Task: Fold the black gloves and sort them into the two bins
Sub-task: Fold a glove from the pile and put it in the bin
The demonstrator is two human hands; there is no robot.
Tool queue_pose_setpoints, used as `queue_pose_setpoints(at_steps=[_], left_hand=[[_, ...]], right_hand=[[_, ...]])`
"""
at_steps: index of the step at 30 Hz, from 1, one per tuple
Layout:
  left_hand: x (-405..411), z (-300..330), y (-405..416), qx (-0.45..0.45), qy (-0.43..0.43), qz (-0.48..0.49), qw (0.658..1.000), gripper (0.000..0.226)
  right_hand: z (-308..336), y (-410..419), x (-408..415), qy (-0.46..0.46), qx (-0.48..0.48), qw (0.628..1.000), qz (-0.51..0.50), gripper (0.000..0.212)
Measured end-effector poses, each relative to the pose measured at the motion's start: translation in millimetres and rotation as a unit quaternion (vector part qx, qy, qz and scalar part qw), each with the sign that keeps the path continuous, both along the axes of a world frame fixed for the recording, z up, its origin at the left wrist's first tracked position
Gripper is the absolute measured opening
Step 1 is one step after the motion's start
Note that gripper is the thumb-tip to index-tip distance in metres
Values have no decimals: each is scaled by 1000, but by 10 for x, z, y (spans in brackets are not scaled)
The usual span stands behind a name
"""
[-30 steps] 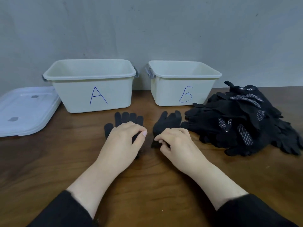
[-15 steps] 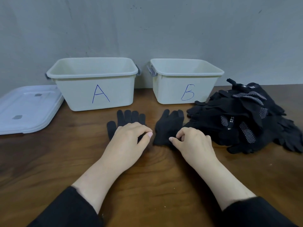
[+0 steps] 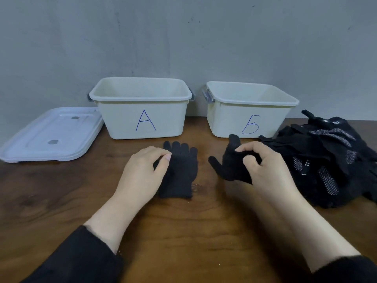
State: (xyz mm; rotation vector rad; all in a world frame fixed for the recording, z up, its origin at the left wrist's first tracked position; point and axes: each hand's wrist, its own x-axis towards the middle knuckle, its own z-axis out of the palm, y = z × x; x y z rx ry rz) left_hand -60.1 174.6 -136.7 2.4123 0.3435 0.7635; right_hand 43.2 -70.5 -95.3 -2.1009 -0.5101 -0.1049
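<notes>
One black knit glove [image 3: 181, 170] is pinned flat by the left hand [image 3: 142, 172], fingers curled; another black knit glove [image 3: 232, 162] is pinched by the right hand [image 3: 263, 166] before cream plastic bins.

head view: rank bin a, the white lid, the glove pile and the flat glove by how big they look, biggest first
1. Glove pile and bin A: they look about alike, so no ranking; the pile is cut off at the frame edge.
2. White lid, somewhat smaller as seen, lying flat at an angle.
3. Flat glove, clearly smallest.
</notes>
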Motion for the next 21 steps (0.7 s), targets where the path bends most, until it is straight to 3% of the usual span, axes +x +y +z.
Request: queue_pose_setpoints(at_steps=[6,12,21], left_hand=[[-176,-3,230,-23,50,-3,998,22],[-216,-45,296,-26,139,-50,989,24],[-197,-39,388,-36,108,59,992,26]], right_hand=[[698,122,128,-51,-87,991,91,29],[1041,313,187,-70,-60,987,130,25],[1266,555,178,-14,-43,992,122,9]])
